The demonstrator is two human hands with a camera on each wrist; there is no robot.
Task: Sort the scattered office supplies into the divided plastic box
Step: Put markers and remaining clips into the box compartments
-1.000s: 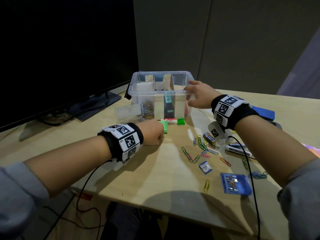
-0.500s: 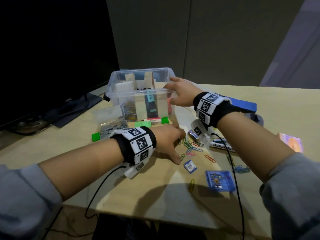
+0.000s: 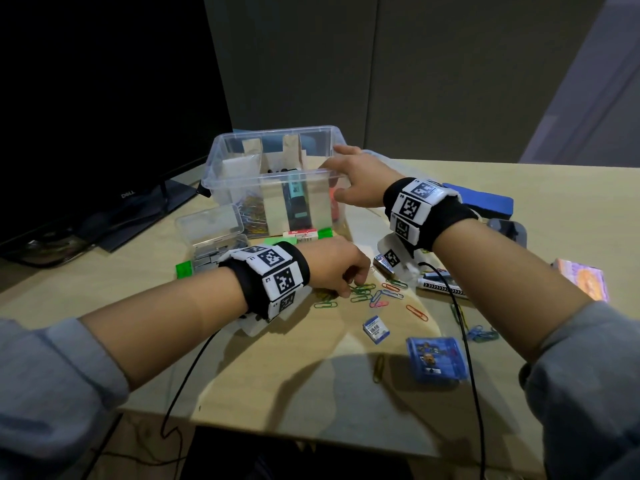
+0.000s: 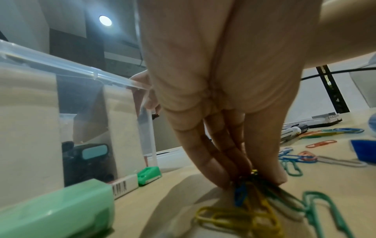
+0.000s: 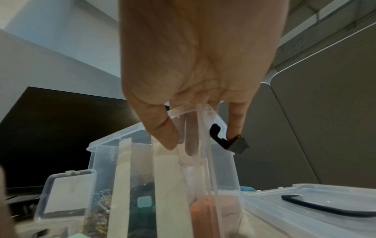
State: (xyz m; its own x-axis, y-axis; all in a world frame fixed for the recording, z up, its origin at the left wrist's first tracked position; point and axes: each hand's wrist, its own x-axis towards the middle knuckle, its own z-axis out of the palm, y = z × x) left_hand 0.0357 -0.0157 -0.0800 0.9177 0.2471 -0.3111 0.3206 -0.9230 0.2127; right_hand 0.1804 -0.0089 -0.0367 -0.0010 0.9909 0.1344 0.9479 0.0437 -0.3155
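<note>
Since half a second ago, left hand (image 3: 337,268) has shifted right off the green item and is now reaching into the paper clips (image 3: 367,294) on the worktop (image 3: 311,382). Its grip is closing on a small bunch: fingertips (image 4: 221,178) and thumb are pinching blue, yellow and green clips together against the surface, seen close up in the left wrist view (image 4: 252,198). Other clips are lying loose just beside the pinch and further right.

Right hand (image 3: 356,180) is holding the clear divided box (image 3: 242,188) at its near right corner; grip is clamped on the rim, thumb (image 5: 162,132) pressing the front wall outside, fingers curling over the edge inside. It has stayed there since the earlier frames.

Box is sitting at the back of the worktop, in front of a dark monitor (image 3: 104,109). Left compartment is holding a heap of coloured clips (image 3: 251,216), middle one a black and teal item (image 3: 296,206), right one something orange (image 5: 211,211). Cardboard strips are serving as dividers.

Small clear case (image 3: 211,226) is standing open left of the box, grey staples under it. Green blocks (image 3: 183,269) and a white eraser (image 3: 300,234) are lying at the box front. Box lid (image 5: 317,204) is lying right of the box. Blue case (image 3: 436,358), small blue packet (image 3: 375,329), marker (image 3: 441,287) are lying near the right forearm.
</note>
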